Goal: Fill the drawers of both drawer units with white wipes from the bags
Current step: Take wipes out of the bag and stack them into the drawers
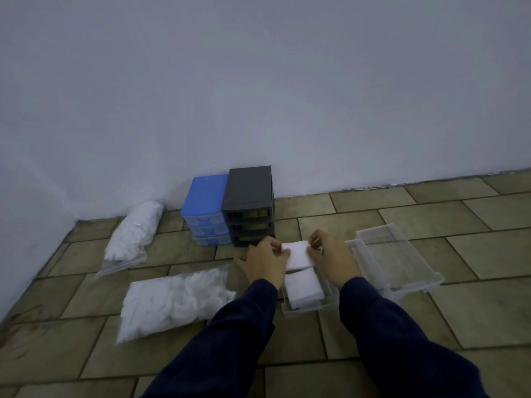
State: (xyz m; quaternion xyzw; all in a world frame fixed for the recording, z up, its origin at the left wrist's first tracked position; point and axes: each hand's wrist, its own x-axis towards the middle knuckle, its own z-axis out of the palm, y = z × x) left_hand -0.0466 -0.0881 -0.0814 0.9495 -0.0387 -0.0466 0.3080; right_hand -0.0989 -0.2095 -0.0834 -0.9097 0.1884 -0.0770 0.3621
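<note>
Floor: both hands pinch wipe.

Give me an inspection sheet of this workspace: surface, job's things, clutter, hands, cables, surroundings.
Surface: tiled floor, brownish tiles with dark joints.
Job's things: blue drawer unit with its drawers in; dark grey drawer unit beside it, slots open. Clear drawer on the floor holds a stack of white wipes; second wipe stack held over its far end. Two empty clear drawers to its right. Near bag of wipes and far bag of wipes lie on the left.
Clutter: nothing seen.
Hands: left hand and right hand grip the second wipe stack from either side.
Cables: nothing seen.
Surroundings: plain white wall behind the units.
</note>
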